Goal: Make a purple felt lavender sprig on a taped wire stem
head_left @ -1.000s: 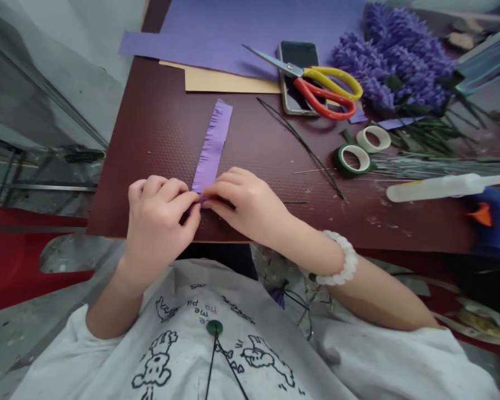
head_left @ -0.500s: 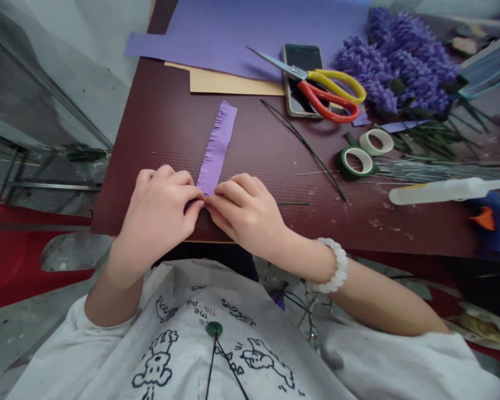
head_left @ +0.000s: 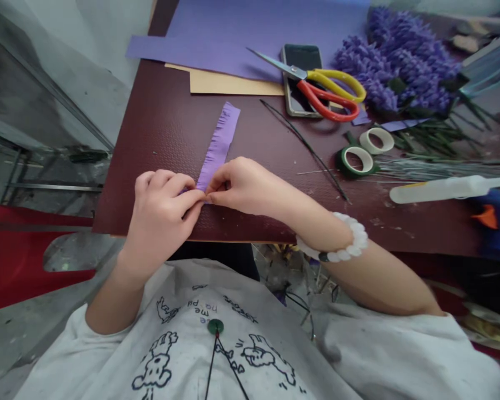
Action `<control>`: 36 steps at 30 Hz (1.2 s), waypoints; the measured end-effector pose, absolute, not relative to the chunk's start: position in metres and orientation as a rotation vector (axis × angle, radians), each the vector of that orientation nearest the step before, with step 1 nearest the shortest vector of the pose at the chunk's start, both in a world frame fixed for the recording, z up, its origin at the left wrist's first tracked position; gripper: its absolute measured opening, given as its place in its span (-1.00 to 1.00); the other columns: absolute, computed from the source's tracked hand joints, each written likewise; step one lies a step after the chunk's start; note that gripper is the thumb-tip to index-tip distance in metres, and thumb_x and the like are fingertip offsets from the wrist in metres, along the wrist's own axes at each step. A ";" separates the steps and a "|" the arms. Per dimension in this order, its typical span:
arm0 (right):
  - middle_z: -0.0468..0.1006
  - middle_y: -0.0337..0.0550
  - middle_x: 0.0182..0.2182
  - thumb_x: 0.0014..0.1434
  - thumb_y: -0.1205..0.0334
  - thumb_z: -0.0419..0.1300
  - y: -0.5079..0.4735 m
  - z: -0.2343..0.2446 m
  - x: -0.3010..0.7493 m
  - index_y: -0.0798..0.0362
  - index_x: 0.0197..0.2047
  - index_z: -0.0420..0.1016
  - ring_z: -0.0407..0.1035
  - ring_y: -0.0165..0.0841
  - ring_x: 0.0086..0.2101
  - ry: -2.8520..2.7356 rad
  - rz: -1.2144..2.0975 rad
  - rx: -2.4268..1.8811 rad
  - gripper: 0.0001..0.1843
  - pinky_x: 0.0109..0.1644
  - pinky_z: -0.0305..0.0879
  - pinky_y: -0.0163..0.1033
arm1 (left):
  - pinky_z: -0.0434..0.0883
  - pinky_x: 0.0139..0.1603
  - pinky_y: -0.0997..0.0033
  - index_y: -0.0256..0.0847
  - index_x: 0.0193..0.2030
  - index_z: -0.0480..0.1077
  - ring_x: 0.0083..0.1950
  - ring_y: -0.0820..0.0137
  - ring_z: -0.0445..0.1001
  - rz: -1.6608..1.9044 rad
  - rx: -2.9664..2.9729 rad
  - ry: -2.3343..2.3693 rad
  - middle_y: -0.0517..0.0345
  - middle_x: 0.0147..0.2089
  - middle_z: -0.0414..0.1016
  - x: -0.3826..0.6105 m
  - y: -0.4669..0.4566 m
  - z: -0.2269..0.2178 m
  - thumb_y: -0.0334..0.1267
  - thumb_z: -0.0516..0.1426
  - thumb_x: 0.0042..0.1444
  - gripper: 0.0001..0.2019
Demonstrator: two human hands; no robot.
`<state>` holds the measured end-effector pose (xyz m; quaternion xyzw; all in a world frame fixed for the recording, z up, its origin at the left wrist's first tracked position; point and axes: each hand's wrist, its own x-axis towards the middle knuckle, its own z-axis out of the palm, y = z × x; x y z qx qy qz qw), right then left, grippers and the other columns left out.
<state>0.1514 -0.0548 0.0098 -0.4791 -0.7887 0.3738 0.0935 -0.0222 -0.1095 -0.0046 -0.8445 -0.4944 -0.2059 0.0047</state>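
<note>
A purple paper strip [head_left: 219, 143] with a fringed left edge lies slantwise on the table, its near end between my hands. My left hand [head_left: 162, 208] pinches that near end between thumb and forefinger. From the other side, my right hand [head_left: 241, 186] pinches the same end, fingertips touching those of my left. What exactly is rolled or folded under the fingertips is hidden. Right of the hands lies a dark green wrapped stem [head_left: 306, 145].
Scissors [head_left: 316, 83] with red and yellow handles rest on a phone [head_left: 302, 58]. Purple sheets [head_left: 233, 33] lie at the back, purple flowers [head_left: 400, 61] at the back right. Tape rolls [head_left: 355, 161], thin wires [head_left: 420, 168] and a white bottle [head_left: 437, 190] are at the right.
My right hand has turned and its wrist has come up and rightward, the fingers now in a tighter pinch. My left hand stays nearly where it was. The strip has shifted slightly right.
</note>
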 end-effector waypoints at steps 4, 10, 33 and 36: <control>0.54 -0.09 -0.35 0.14 0.36 0.19 -0.076 -0.002 0.155 0.14 -0.32 0.57 0.30 -0.35 -0.30 -2.364 0.568 -1.311 -0.89 -0.22 0.18 -0.25 | 0.29 -0.05 0.12 -0.17 -0.21 0.52 -0.13 0.24 0.41 -0.596 -2.631 -1.613 0.11 -0.20 0.55 -0.017 -0.107 -0.004 -0.29 0.05 0.21 -0.80; 0.50 -0.05 -0.39 0.29 0.30 0.03 -0.095 -0.016 0.155 0.12 -0.36 0.54 0.21 -0.26 -0.31 -2.548 -0.062 -1.087 -0.71 -0.27 0.12 -0.17 | 0.29 -0.12 0.15 -0.19 -0.25 0.50 -0.12 0.21 0.40 -0.527 -2.643 -1.734 0.10 -0.20 0.54 -0.012 -0.102 -0.002 -0.30 0.05 0.20 -0.82; 0.51 -0.02 -0.36 0.29 0.30 0.02 -0.081 -0.014 0.156 0.15 -0.31 0.53 0.25 -0.29 -0.30 -2.532 0.176 -1.109 -0.73 -0.22 0.20 -0.20 | 0.27 -0.08 0.10 -0.10 -0.21 0.55 -0.11 0.20 0.42 -0.446 -2.595 -1.816 0.12 -0.20 0.55 -0.013 -0.092 0.002 -0.23 0.07 0.18 -0.79; 0.48 -0.02 -0.40 0.32 0.33 -0.04 -0.082 -0.014 0.152 0.15 -0.33 0.51 0.23 -0.28 -0.33 -2.603 0.068 -1.103 -0.68 -0.29 0.16 -0.20 | 0.26 -0.10 0.11 -0.11 -0.23 0.55 -0.11 0.20 0.43 -0.421 -2.607 -1.883 0.12 -0.19 0.55 -0.012 -0.089 0.004 -0.24 0.07 0.16 -0.79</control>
